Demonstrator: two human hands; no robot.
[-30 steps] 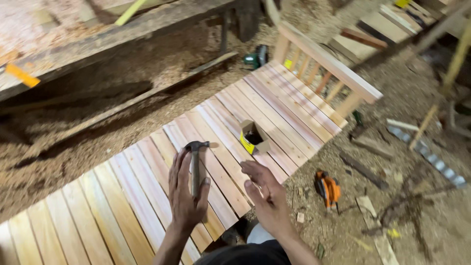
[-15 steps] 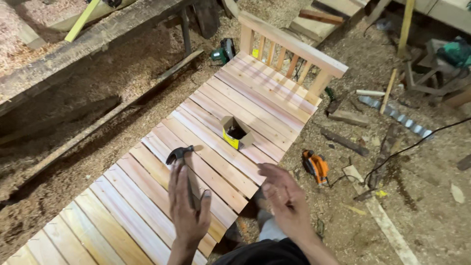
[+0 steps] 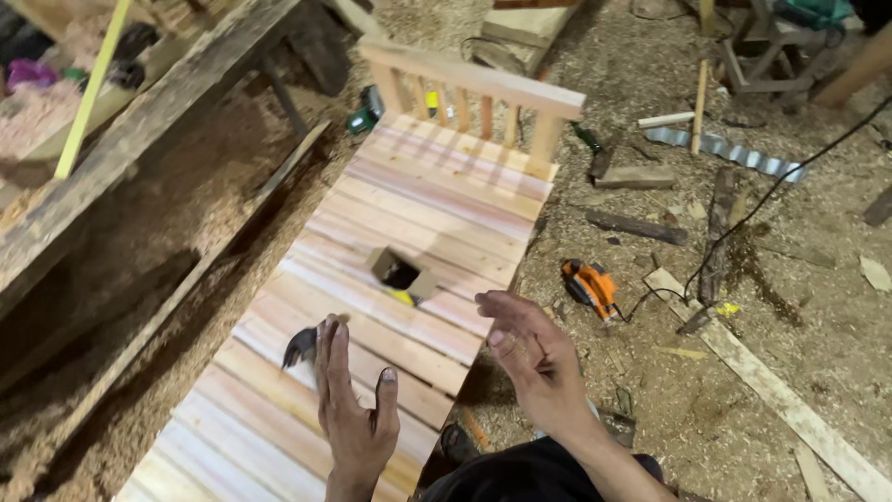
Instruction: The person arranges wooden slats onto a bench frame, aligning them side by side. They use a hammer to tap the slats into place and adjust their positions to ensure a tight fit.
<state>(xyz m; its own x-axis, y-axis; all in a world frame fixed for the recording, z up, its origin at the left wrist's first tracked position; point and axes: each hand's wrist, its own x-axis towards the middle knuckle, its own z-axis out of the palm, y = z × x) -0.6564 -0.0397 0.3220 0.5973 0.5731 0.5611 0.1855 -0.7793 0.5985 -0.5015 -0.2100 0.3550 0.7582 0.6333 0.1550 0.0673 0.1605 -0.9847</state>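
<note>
Head view: I look down on a slatted wooden platform (image 3: 437,209) that runs away from me over a sawdust floor (image 3: 790,307).
Far left: a rough beam (image 3: 121,158) with a yellow stick (image 3: 88,93) leaning across it.
Left hand: my left hand (image 3: 355,409) is closed around a hammer (image 3: 303,346), fingers pointing up the boards. Only the dark head shows at the fingertips; the handle is hidden behind the palm.
Hammer handling: I judge it rigid and head-heavy, so it would tip forward in a loose hold. The handle is the place to take it, low down for swing, nearer the head for control.
Middle: a small open box (image 3: 401,274) with a yellow side sits on the slats, just ahead of both hands.
Right hand: my right hand (image 3: 531,358) is spread wide and empty, palm turned inward, over the platform's right edge.
Far end: a low railing (image 3: 474,93) stands across the platform.
Right: an orange power tool (image 3: 589,286) lies on the floor, its cord trailing off among scrap wood.
</note>
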